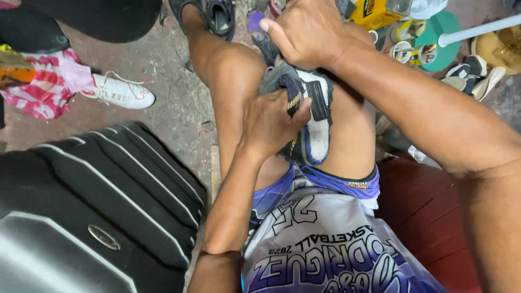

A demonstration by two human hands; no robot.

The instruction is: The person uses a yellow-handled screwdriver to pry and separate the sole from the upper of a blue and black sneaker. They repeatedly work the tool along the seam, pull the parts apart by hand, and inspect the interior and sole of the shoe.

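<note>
Left hand (271, 122) grips the shoe (309, 116) by its side on the lap; right hand (306, 32) is closed on its far end, sole facing up. Step looks like sole repair or pressing. Next move likely needs firm, steady pull along the sole edge.

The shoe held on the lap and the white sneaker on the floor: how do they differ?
The held shoe is dark with a worn whitish sole turned up; the white sneaker is white with red trim. The held shoe is gripped on the lap by the left hand and right hand; the white sneaker lies untouched on the concrete floor. Both are single athletic-style shoes.
</note>
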